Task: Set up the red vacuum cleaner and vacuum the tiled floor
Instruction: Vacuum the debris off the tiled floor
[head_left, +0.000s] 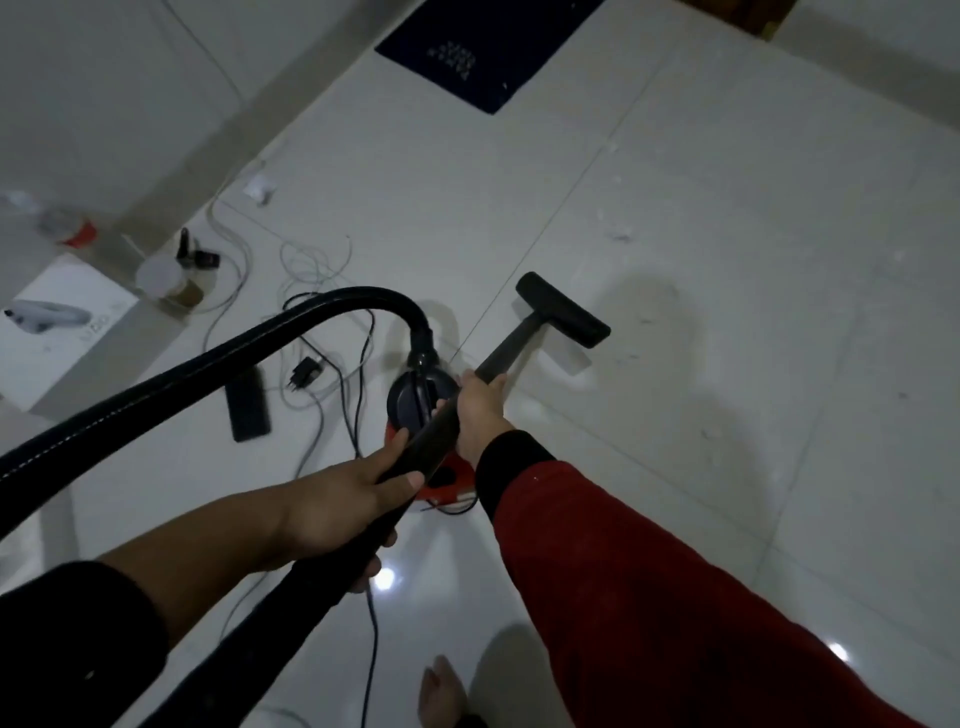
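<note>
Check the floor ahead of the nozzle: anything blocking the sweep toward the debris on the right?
Nothing visible does. The floor nozzle sits on bare tiled floor, and the white specks lie beyond it with open tile between. The loose cables and black charger lie to the left, off that path.

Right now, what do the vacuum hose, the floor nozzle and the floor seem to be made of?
Vacuum hose: probably flexible plastic, black and slightly glossy; it bends in a smooth arc with a pale highlight line.
Floor nozzle: looks like hard matte black plastic, with a rigid bar shape.
Tiled floor: likely glazed ceramic, with grout lines and bright reflections.
</note>
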